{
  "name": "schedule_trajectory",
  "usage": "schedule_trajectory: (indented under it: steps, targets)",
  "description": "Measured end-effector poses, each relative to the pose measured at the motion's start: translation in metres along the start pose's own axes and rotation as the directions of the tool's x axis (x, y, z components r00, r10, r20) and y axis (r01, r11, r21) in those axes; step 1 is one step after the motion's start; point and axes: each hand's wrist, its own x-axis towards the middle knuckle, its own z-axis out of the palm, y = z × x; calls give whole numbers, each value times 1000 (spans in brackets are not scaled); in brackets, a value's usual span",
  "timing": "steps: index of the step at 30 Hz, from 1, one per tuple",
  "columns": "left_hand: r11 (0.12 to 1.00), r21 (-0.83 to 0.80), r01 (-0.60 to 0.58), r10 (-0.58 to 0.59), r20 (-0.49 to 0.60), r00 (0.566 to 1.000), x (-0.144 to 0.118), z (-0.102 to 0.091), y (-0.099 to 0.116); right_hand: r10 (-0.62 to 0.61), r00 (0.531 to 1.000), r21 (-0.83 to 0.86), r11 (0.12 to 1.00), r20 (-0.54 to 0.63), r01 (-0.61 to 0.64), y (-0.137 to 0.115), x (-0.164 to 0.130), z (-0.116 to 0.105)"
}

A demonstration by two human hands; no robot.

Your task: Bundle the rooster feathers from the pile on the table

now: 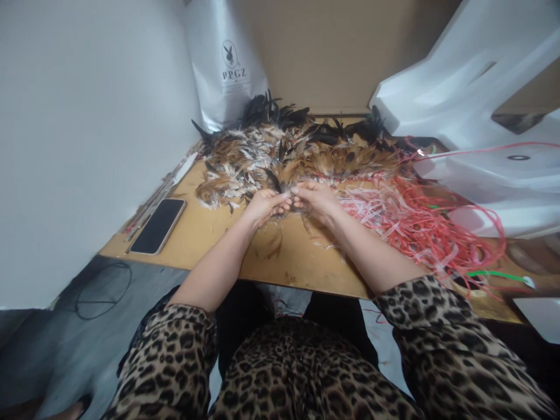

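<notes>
My left hand (268,205) and my right hand (315,199) meet above the middle of the wooden table, thumbs and fingertips pinched together. Small feathers (287,175) show at the fingertips; their held ends are covered by my fingers. Just behind the hands spreads a heap of brown, white and black feathers (258,153). To the right of my right hand lies a tangled pile of red and pale plastic strips (420,224). A row of brown feathers (350,160) lies along the pile's far side.
A phone (158,226) lies near the table's (219,245) left edge, beside a white panel (87,128). Behind the feathers stands a silvery printed bag (231,76). White plastic stools (464,81) crowd the right side. A green strip (496,273) crosses the right front.
</notes>
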Motion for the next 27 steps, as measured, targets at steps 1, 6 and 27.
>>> schedule_trajectory:
  steps: [1,6,27]
  targets:
    - [1000,-12,2,-2,-2,1000,0,-1,0,28,1000,39,999,-2,-28,-1,1,-1]
    - [999,-38,19,-19,1,1000,0,-1,0,41,999,70,997,4,-41,-2,2,-2]
    - [996,-28,86,-87,-10,996,-2,5,0,-326,941,-381,885,-92,269,11,0,5]
